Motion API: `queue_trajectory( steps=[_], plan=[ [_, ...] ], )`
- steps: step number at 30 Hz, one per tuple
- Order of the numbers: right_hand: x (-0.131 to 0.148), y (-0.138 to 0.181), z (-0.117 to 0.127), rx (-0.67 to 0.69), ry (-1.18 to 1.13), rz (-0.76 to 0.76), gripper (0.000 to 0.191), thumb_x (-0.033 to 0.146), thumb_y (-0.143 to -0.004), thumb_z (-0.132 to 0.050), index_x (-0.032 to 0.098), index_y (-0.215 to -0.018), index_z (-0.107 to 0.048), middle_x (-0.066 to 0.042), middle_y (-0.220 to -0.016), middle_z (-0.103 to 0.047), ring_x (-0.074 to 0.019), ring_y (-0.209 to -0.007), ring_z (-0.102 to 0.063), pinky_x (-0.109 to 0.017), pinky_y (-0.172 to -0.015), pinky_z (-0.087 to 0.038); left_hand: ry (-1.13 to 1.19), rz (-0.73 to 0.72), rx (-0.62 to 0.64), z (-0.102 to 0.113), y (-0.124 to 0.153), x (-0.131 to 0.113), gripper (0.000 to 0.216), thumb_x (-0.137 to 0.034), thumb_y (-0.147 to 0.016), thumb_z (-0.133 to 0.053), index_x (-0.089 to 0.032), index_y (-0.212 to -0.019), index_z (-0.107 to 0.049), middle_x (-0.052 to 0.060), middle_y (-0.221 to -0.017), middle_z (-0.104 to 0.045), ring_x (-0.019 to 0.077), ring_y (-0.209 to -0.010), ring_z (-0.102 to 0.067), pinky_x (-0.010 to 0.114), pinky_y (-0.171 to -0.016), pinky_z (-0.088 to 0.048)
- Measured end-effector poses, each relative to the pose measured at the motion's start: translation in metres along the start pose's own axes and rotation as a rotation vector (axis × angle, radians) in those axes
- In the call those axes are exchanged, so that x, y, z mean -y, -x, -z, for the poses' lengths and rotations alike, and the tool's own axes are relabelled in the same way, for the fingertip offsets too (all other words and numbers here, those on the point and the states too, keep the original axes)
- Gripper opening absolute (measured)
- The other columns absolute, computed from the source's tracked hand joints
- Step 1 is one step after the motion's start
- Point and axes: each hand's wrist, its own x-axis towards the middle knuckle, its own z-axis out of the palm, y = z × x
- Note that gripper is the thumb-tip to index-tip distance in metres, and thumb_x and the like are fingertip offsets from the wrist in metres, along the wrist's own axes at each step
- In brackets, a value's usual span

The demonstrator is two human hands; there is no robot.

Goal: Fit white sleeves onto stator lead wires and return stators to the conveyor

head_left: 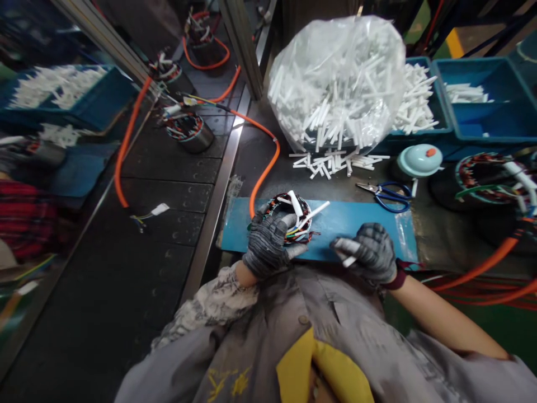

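A motor stator (279,204) with copper windings stands on a blue mat (335,221) in front of me. My left hand (271,240), in a grey striped glove, grips its near left side, the thumb and fingers over the rim. Two white sleeves (295,205) stick up from the stator's leads, beside yellow-green and white wires. An orange cable (264,182) runs from it toward the back left. To its right, apart from it, my right hand (369,254) is closed with a short white sleeve (349,261) between thumb and fingers.
A clear bag (335,73) of white sleeves stands behind the mat, with loose sleeves (331,163) before it. Blue-handled scissors (392,197), a light-blue lidded pot (419,161) and blue bins (482,120) lie right. Further stators (191,131) stand on the left conveyor (168,240). A person's red checked sleeve (29,218) shows far left.
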Motion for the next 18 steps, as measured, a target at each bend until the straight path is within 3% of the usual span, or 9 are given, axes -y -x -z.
queue_trajectory(
  steps=[2,4,6,9,12,15,16,18],
  plan=[
    [-0.023,-0.016,-0.005,-0.048,0.156,-0.250,0.021,0.035,-0.092,-0.067,0.027,-0.112,-0.069,-0.001,-0.076,-0.061,-0.0208,-0.075,-0.057,-0.037,-0.074,-0.048,-0.009,-0.020,-0.007,-0.001,0.000,0.000,0.053,-0.050,-0.087,-0.075,-0.017,-0.125,-0.058,0.010,-0.108,-0.075,0.0303,-0.107,-0.072,0.059,-0.117,-0.040],
    [-0.047,-0.037,-0.013,0.003,0.235,-0.496,0.043,0.046,-0.092,-0.065,0.022,-0.128,-0.063,-0.011,-0.105,-0.067,-0.0281,-0.096,-0.061,-0.048,-0.088,-0.050,-0.013,-0.056,-0.013,0.000,-0.002,0.001,0.055,-0.049,-0.088,-0.075,-0.017,-0.128,-0.055,0.011,-0.111,-0.074,0.0302,-0.108,-0.072,0.060,-0.118,-0.039],
    [-0.063,-0.058,-0.018,0.052,0.214,-0.578,0.069,0.054,-0.087,-0.068,0.016,-0.143,-0.052,-0.020,-0.136,-0.056,-0.0373,-0.122,-0.054,-0.059,-0.102,-0.045,-0.007,-0.104,-0.047,0.007,-0.001,0.002,0.060,-0.044,-0.088,-0.075,-0.017,-0.135,-0.050,0.014,-0.119,-0.072,0.0305,-0.114,-0.070,0.059,-0.119,-0.039],
    [-0.063,-0.079,-0.010,0.054,0.166,-0.519,0.073,0.049,-0.089,-0.067,0.015,-0.149,-0.045,-0.022,-0.152,-0.043,-0.0404,-0.140,-0.042,-0.064,-0.114,-0.036,0.024,-0.188,-0.164,0.024,0.005,0.011,0.068,-0.034,-0.086,-0.076,-0.024,-0.144,-0.043,0.011,-0.127,-0.069,0.0277,-0.122,-0.067,0.052,-0.116,-0.045],
    [-0.035,-0.084,0.003,-0.003,0.072,-0.409,0.057,0.041,-0.094,-0.063,0.018,-0.145,-0.050,-0.018,-0.145,-0.054,-0.0349,-0.136,-0.050,-0.059,-0.114,-0.040,0.047,-0.138,-0.255,0.039,0.016,0.030,0.068,-0.030,-0.085,-0.075,-0.031,-0.145,-0.042,0.007,-0.129,-0.067,0.0260,-0.122,-0.066,0.051,-0.114,-0.048],
    [0.001,-0.084,0.001,0.109,-0.253,-0.257,0.052,0.039,-0.098,-0.060,0.021,-0.146,-0.049,-0.013,-0.128,-0.068,-0.0275,-0.118,-0.064,-0.050,-0.105,-0.051,0.101,0.028,-0.106,0.041,0.025,0.056,0.066,-0.034,-0.089,-0.069,-0.027,-0.148,-0.040,0.011,-0.137,-0.062,0.0286,-0.130,-0.061,0.051,-0.113,-0.050],
    [0.013,-0.084,-0.005,0.214,-0.373,-0.181,0.057,0.041,-0.097,-0.061,0.020,-0.149,-0.046,-0.013,-0.129,-0.068,-0.0271,-0.119,-0.065,-0.049,-0.104,-0.052,0.120,0.057,-0.018,0.039,0.026,0.065,0.065,-0.035,-0.091,-0.066,-0.024,-0.149,-0.039,0.013,-0.141,-0.059,0.0293,-0.135,-0.058,0.051,-0.114,-0.049],
    [0.033,-0.084,-0.022,0.401,-0.453,-0.009,0.076,0.050,-0.090,-0.068,0.015,-0.152,-0.042,-0.019,-0.147,-0.058,-0.0333,-0.138,-0.053,-0.056,-0.114,-0.044,0.130,0.065,0.128,0.034,0.028,0.080,0.063,-0.032,-0.092,-0.060,-0.020,-0.150,-0.038,0.015,-0.146,-0.055,0.0301,-0.144,-0.049,0.052,-0.118,-0.046]
  ],
)
